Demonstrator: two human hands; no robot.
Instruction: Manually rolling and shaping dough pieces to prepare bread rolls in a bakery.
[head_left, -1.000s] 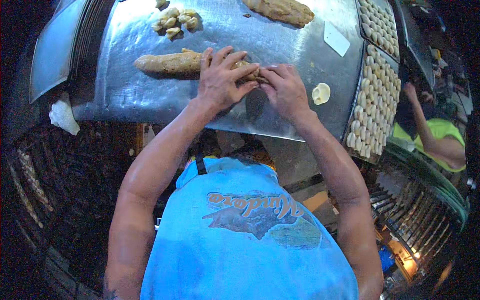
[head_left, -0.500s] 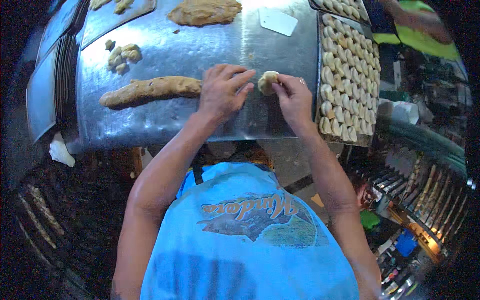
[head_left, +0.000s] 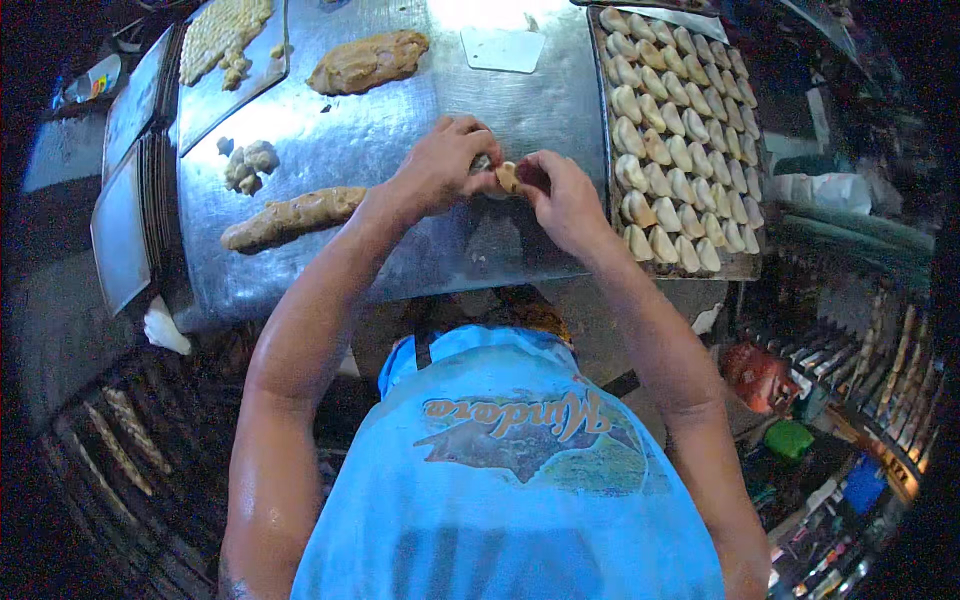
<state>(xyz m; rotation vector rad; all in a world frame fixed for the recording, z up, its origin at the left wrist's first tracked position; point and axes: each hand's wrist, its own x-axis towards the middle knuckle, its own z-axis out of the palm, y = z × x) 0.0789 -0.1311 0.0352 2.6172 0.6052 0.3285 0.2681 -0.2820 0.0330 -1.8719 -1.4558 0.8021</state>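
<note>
A small piece of tan dough (head_left: pixel 508 178) is pinched between my two hands above the metal table. My left hand (head_left: pixel 447 168) has its fingers curled, thumb touching one side of the piece; a pale bit shows near its fingertips. From the other side, the thumb and forefinger of my right hand (head_left: pixel 567 203) grip it. A long roll of brown dough (head_left: pixel 292 218) lies to the left, its right end hidden behind my left forearm. Beyond it is a cluster of small dough lumps (head_left: pixel 250 167).
At the right, a tray (head_left: pixel 742 268) bears rows of folded, pale dough pieces. A larger dough slab (head_left: pixel 368 62) and a white scraper (head_left: pixel 503 50) lie at the far side of the metal table (head_left: pixel 440 255). Stacked trays (head_left: pixel 120 235) stand along the left edge.
My right hand has moved left and my left hand slightly farther off, bringing them together at the dough piece. The view has shifted, showing more of the tray on the right.
</note>
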